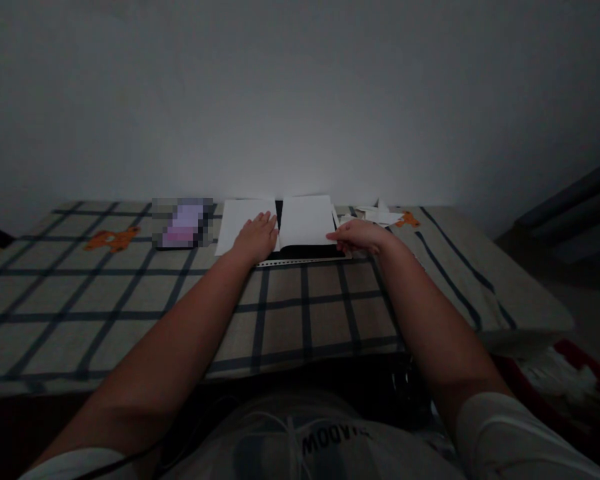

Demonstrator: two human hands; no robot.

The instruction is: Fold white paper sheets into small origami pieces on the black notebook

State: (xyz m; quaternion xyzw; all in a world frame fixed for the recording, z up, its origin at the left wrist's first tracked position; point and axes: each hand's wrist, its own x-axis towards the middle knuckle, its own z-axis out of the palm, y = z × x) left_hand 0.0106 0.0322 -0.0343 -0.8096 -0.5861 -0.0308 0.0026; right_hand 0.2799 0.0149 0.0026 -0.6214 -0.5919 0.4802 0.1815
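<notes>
A dark folder [305, 252] lies open near the far edge of a checked bedcover, with a strip of punched holes along its near edge. Two white sheets rest on it: the left sheet [234, 223] and the right sheet [307, 220]. My left hand [256, 239] lies flat, fingers together, on the left sheet near the gap between the sheets. My right hand [359, 235] pinches the right sheet's lower right corner with its fingertips.
The checked cover [130, 300] with orange bear prints spreads across the surface. A blurred pink-and-dark object [183, 223] lies left of the sheets. Loose white papers [377, 215] sit at the far right, by the wall. A dark chair or sofa edge [570, 207] stands right.
</notes>
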